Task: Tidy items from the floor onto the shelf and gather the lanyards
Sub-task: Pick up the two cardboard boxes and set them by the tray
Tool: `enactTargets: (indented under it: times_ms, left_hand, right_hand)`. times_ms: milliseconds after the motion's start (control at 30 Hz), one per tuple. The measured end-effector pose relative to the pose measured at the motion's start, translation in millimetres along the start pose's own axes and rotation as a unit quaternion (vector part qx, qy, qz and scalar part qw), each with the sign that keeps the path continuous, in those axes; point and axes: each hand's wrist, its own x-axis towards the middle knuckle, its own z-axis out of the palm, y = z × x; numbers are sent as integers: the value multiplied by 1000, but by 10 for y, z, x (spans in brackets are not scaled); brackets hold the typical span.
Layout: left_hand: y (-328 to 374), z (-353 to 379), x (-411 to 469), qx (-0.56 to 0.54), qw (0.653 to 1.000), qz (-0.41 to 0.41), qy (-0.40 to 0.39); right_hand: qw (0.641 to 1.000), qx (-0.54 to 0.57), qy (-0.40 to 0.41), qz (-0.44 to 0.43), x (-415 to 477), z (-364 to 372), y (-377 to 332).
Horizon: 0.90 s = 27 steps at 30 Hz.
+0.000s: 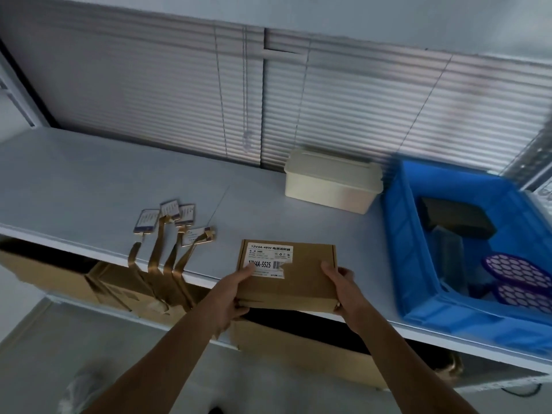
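Both hands are gripping the cardboard box (288, 274) at the shelf (89, 174) front edge, left hand (236, 294) and right hand (343, 286) each closed on a side; lanyards (174, 234) are lying just left.

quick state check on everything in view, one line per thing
cardboard box: closed, gripped at the shelf's front edge
left hand: gripping the box
right hand: gripping the box
lanyards: badges on shelf, straps hanging over the edge
cream container: lid shut
blue bin: open, holding items
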Motion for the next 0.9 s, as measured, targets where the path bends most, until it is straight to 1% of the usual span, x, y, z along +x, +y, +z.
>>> enactTargets:
  times_ms: [67,133,267,333,433,500,567,667,833,900]
  left_hand:
    - [152,10,127,7,1000,1,22]
    - [327,51,258,33,999,0,27]
    - [606,255,525,86,996,2,-9]
    - [692,399,654,81,996,6,-30]
    - [748,588,838,78,996,7,-35]
    - [782,710,960,69,997,2,-32]
    - [815,854,1110,65,998,4,-11]
    - [914,1058,1302,87,996,26,22]
    - [1057,1346,1551,99,989,105,18]
    - [1037,1383,1626,110,987,115,27]
  right_hand:
    - [1000,19,12,9,61,73,-42]
    - [999,42,18,16,123,106,-78]
    - [997,37,65,30,285,48,-137]
    - [994,40,92,47,414,-42,-183]
    - [991,37,114,61,662,-192,-277]
    - [990,34,120,64,864,-306,-378]
    - [991,22,114,62,1093,-421,-478]
    - [990,7,125,59,1340,-543,-592]
    - [992,-26,120,25,1692,-681,-819]
    - [990,-72,123,20,1782,-723,-863]
